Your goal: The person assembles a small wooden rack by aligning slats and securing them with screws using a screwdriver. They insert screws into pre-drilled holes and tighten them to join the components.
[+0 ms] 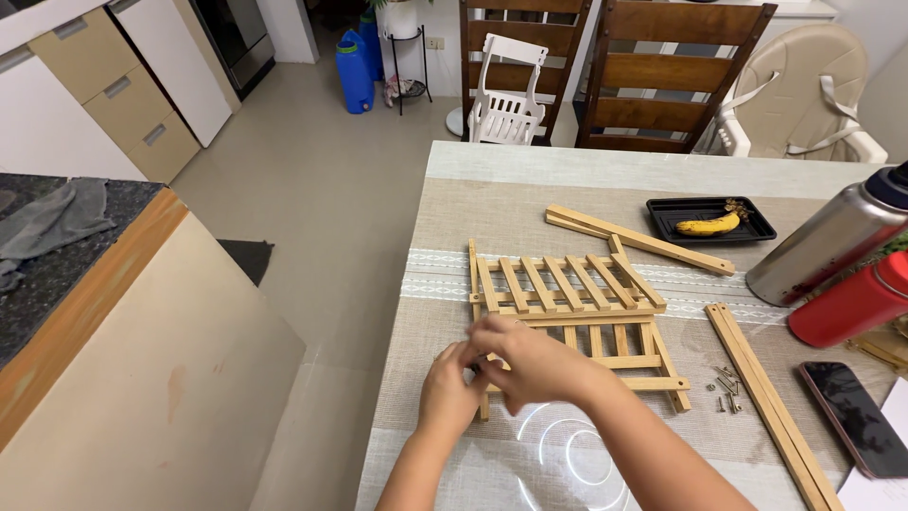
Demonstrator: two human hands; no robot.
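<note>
Hands (both [452,383] [525,358]) on slatted rack [577,303]; cloth-covered table [530,203], tiled floor [331,189].

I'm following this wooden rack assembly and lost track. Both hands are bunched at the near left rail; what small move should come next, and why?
Probably steady the slatted rack with the left hand and let the right hand seat whatever the fingers pinch into the left rail. Both hands meet at that rail's near end, the piece itself is hidden, and the loose screws lie off to the right.

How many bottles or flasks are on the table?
2, both lying at the table's right edge: a steel flask with a dark cap, and a red bottle just below it. More may sit beyond the picture's edge.
</note>
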